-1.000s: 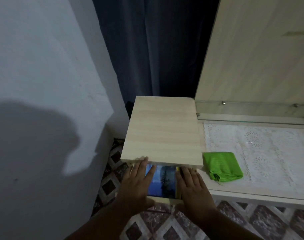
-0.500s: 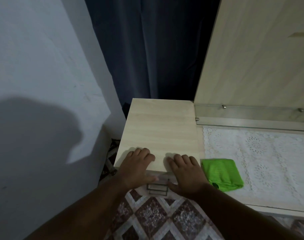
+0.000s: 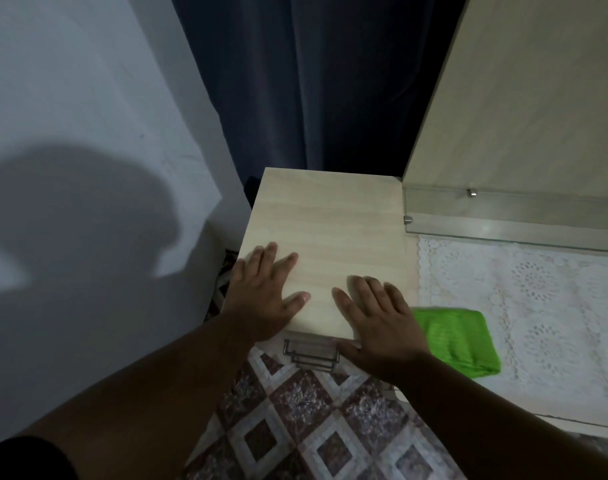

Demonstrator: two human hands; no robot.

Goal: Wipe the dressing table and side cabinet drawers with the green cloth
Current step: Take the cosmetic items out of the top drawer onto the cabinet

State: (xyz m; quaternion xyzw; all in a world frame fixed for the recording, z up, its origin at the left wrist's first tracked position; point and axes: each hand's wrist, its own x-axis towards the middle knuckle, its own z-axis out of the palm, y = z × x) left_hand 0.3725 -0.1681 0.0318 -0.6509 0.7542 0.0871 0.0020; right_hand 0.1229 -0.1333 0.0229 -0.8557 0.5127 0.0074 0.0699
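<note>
Head view: looking down on a pale wood side cabinet [image 3: 330,216] with both bare hands on its top.
Green cloth: the green cloth [image 3: 458,341] lies folded on the dressing table [image 3: 486,410], on the near left corner of a white lace mat [image 3: 537,306], just right of the right wrist and held by neither hand.
Right hand: the right hand [image 3: 378,320] lies palm down on the near right part of the cabinet top, fingers straight and slightly spread, pointing away from the person; the heel of the hand hangs over the front edge (whether the wrist touches the cloth cannot be told).
Left hand: the left hand [image 3: 264,296] lies flat on the near left corner, fingers spread wide, thumb pointing toward the right hand; its outer edge sits at the cabinet's left edge.
Gap between hands: a bare strip of the top shows between the two thumbs.
Drawers: metal drawer handles [image 3: 311,353] show just under the front edge, between the wrists; the drawer fronts are flush.
Edges: the cabinet's right side butts against the dressing table, which sits a little lower; a glass shelf [image 3: 510,209] and a tall wood panel [image 3: 537,91] rise behind the mat.
Open room: the far half of the cabinet top is bare; a narrow gap runs between the cabinet's left side and the white wall [image 3: 70,98]; a dark curtain [image 3: 313,81] hangs behind; patterned floor tiles [image 3: 295,427] lie in front.
</note>
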